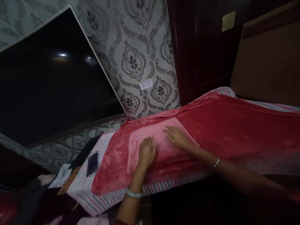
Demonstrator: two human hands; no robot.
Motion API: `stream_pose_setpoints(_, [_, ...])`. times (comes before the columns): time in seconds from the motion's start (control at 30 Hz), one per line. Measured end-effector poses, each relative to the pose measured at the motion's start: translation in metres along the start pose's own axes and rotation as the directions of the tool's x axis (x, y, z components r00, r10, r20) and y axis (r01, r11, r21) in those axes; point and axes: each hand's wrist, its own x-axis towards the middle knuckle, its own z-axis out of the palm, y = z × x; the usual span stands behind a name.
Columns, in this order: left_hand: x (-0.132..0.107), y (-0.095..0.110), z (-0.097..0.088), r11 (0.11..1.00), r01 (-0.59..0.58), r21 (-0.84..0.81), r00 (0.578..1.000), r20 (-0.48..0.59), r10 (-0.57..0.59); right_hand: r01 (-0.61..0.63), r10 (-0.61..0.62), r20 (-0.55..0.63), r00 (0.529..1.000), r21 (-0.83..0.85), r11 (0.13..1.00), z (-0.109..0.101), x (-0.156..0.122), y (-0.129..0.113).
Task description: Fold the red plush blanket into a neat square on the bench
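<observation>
A red plush cloth point(234, 125) is spread over a surface, with a lighter pink rectangular part point(137, 140) lying at its left half. My left hand point(147, 152) rests on the pink part, palm down, its fingers a little bent; a pale bangle circles that wrist. Farther right, my right hand point(177, 137) lies on the same pink part with its fingers stretched out toward the left. A thin bracelet is on the right wrist. Beneath the red cloth, a striped cloth point(103, 200) shows along the front and left edges.
A dark blurred-out object point(92, 164) lies on the striped cloth at the left. Behind are a large dark screen point(51, 81), patterned wallpaper with a paper label point(146, 84) reading 277, and a big brown board or box point(269, 59). Clothes lie heaped at lower left.
</observation>
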Motion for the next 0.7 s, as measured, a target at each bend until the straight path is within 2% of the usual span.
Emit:
stream_pose_setpoints(0.1, [-0.038,0.017,0.017,0.997,-0.046,0.062,0.998,0.055,0.043,0.055,-0.052,0.113,0.992,-0.022,0.998,0.019,-0.028,-0.022])
stream_pose_setpoints(0.2, [-0.057,0.02,0.038,0.991,-0.04,0.126,0.996,0.079,0.03,0.055,-0.042,0.176,0.984,-0.071,0.996,0.034,-0.042,-0.033])
stream_pose_setpoints(0.3, [-0.062,0.015,0.055,0.986,-0.059,0.157,0.997,0.056,0.051,0.057,-0.035,0.196,0.98,-0.109,0.992,0.043,-0.047,-0.032])
stream_pose_setpoints(0.4, [-0.062,0.011,0.065,0.985,-0.076,0.156,0.996,0.057,0.068,0.064,-0.04,0.182,0.982,-0.126,0.99,0.048,-0.05,-0.029])
stream_pose_setpoints(0.7, [-0.061,0.011,0.072,0.987,-0.051,0.151,0.998,0.037,0.046,0.056,-0.035,0.14,0.989,-0.149,0.987,0.055,-0.056,-0.029])
